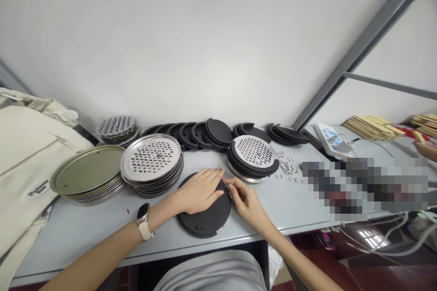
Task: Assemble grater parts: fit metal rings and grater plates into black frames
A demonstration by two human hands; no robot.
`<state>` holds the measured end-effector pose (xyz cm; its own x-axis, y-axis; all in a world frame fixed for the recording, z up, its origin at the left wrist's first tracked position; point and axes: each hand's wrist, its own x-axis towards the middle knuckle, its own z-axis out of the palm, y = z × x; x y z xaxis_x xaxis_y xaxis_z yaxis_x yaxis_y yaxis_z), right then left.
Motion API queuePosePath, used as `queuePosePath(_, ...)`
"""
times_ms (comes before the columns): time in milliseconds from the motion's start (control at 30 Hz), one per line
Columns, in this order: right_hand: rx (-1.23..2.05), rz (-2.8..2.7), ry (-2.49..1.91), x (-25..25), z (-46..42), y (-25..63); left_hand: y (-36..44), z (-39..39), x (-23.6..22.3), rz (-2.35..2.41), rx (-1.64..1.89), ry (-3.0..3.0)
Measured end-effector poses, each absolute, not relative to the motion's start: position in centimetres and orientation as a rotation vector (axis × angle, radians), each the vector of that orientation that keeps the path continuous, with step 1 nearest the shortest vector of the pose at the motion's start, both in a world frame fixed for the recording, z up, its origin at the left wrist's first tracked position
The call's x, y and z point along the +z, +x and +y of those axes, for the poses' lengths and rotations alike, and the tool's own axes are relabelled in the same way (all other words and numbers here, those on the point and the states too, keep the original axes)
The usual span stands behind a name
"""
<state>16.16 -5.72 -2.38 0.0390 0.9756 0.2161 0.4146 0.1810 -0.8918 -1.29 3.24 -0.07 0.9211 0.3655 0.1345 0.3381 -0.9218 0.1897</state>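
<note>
A round black disc (pixel 213 220) lies on the table in front of me, with a small hole near its front edge. My left hand (pixel 200 193) rests flat across the top of it, fingers stretched out towards its far right rim. At that rim my right hand (pixel 246 201) is closed in a pinch on a small metal ring (pixel 223 183), partly hidden by the fingers. Behind my right hand stands a stack topped by a perforated metal grater plate (pixel 256 151) with a black holder around its edge. Loose metal rings (pixel 289 168) are scattered to its right.
Left of the disc are stacked grater plates (pixel 150 159) and olive-green round trays (pixel 88 170). More black discs (pixel 218 132) line the wall. A cream bag (pixel 30 168) stands far left. A power strip (pixel 331 140) and another person's hand (pixel 425 149) are at right.
</note>
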Motion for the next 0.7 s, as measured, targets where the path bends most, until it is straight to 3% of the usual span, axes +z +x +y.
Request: queuePosePath(700, 0.696, -1.561, -1.367, -2.58, -5.98, 15.99, -1.25, 3.16, 0.05, 0.535, 0.254, 2.920)
